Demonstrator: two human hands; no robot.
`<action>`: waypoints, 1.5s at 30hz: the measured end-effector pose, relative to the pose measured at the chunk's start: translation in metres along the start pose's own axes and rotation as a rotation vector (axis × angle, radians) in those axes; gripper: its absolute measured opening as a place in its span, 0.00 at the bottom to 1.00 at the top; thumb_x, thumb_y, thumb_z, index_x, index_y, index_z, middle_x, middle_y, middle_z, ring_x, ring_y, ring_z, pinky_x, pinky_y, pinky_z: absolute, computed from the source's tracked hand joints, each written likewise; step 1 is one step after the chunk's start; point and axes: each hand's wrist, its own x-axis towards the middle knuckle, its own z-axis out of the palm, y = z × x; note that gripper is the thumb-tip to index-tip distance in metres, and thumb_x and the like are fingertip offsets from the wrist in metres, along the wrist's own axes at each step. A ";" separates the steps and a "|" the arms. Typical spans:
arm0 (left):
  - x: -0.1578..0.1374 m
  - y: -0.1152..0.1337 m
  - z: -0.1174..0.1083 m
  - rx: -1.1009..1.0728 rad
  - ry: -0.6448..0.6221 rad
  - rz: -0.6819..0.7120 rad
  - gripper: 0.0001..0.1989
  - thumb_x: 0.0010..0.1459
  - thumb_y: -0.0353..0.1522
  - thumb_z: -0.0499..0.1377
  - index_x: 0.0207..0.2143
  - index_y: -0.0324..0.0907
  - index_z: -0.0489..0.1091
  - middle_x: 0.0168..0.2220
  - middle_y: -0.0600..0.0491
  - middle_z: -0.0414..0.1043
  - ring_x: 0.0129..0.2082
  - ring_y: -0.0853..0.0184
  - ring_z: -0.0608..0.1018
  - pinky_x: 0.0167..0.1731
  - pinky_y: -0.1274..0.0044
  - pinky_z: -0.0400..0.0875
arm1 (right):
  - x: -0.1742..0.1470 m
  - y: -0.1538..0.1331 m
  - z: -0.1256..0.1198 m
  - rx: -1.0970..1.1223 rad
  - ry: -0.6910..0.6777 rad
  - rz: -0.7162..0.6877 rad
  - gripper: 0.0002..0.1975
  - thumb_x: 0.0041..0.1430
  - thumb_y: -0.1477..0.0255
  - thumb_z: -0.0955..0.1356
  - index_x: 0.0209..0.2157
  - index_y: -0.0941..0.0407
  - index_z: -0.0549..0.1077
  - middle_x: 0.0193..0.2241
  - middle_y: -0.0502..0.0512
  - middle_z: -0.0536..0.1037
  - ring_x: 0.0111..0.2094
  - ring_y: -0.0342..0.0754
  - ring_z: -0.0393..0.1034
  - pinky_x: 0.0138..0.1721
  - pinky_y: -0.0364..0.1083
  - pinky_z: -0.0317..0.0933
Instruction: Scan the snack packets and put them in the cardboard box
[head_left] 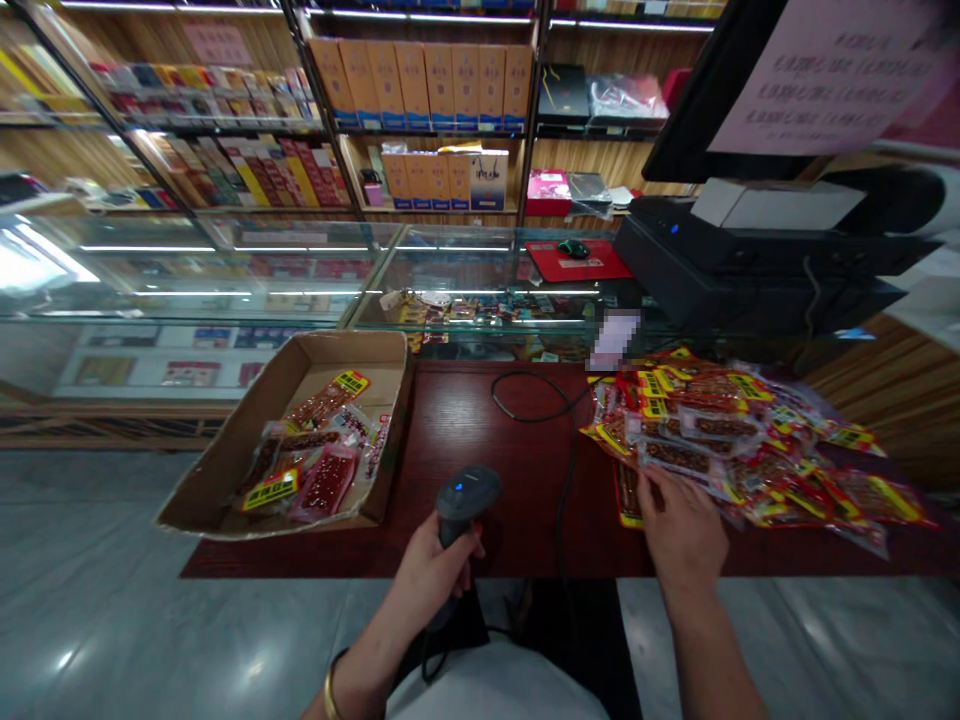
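My left hand [435,568] is wrapped around the handle of a black barcode scanner [469,492], a small blue light glowing on its top. The scanner is held just above the table's front edge. On the right, my right hand [686,535] pinches the edge of a clear snack packet [677,458] at the near left side of a pile of packets [787,480]. The packets have yellow and red labels and brown contents. Several similar packets [322,480] lie in an open cardboard box [394,430] at the table's left.
A black cable [564,500] loops across the dark red table [465,400]. Behind it stands a glass display counter [450,260] with a mouse [574,248] on a red mat. A phone [615,338], a monitor [697,90] and a black machine [720,260] are at the right.
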 end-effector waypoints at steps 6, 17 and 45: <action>-0.003 0.003 -0.007 -0.017 0.038 0.009 0.14 0.50 0.42 0.65 0.30 0.41 0.68 0.23 0.55 0.77 0.12 0.73 0.70 0.12 0.82 0.63 | 0.016 -0.033 -0.013 0.127 0.049 0.150 0.16 0.71 0.62 0.64 0.47 0.55 0.81 0.46 0.61 0.85 0.42 0.55 0.80 0.48 0.52 0.68; -0.010 0.008 -0.013 -0.018 0.072 0.010 0.15 0.49 0.43 0.64 0.30 0.42 0.68 0.22 0.55 0.76 0.12 0.73 0.70 0.12 0.82 0.63 | -0.021 -0.119 0.025 0.611 -0.418 -0.148 0.07 0.65 0.66 0.70 0.41 0.45 0.83 0.52 0.53 0.84 0.54 0.57 0.77 0.62 0.62 0.61; -0.031 0.022 -0.008 0.177 -0.096 0.067 0.07 0.55 0.33 0.60 0.37 0.41 0.71 0.20 0.60 0.69 0.16 0.71 0.69 0.17 0.80 0.63 | 0.015 -0.107 0.043 1.078 -0.607 0.418 0.19 0.53 0.72 0.71 0.48 0.48 0.82 0.46 0.50 0.85 0.49 0.55 0.79 0.59 0.58 0.67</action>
